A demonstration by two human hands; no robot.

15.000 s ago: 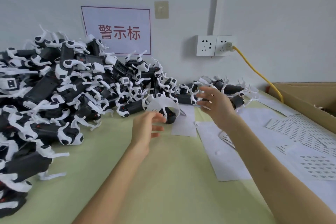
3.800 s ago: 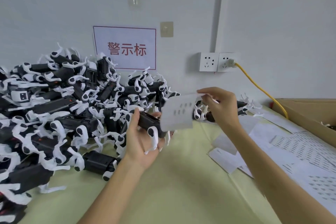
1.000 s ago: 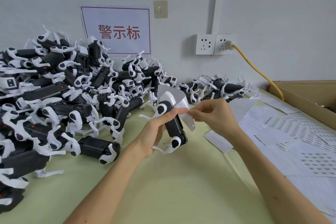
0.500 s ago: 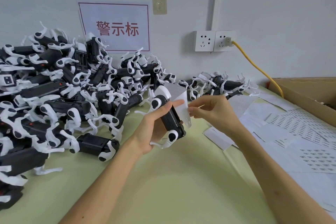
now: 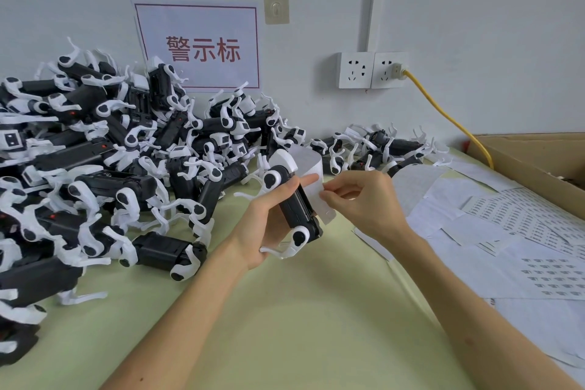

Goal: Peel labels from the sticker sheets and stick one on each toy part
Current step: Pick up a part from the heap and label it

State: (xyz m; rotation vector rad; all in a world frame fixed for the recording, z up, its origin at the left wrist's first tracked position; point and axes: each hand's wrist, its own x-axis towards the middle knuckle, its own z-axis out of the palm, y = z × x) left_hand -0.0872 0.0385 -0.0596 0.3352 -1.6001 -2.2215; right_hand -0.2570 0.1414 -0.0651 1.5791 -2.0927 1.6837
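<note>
There is one view, from a camera worn on the person's head. It looks forward and somewhat downward, across the green table (image 5: 285,326) toward the white wall (image 5: 474,9) behind it. The left hand (image 5: 262,225) and the right hand (image 5: 364,199) are close to the lens, near the middle of the frame. The wide angle also takes in the pile of toy parts (image 5: 95,168) at left, and the sticker sheets (image 5: 522,225) and cardboard box (image 5: 538,152) at right.

Sockets (image 5: 356,70) two; sign (image 5: 198,46) one; box (image 5: 535,165) one; toy parts (image 5: 115,182) dozens; sticker sheets (image 5: 519,217) many.
</note>
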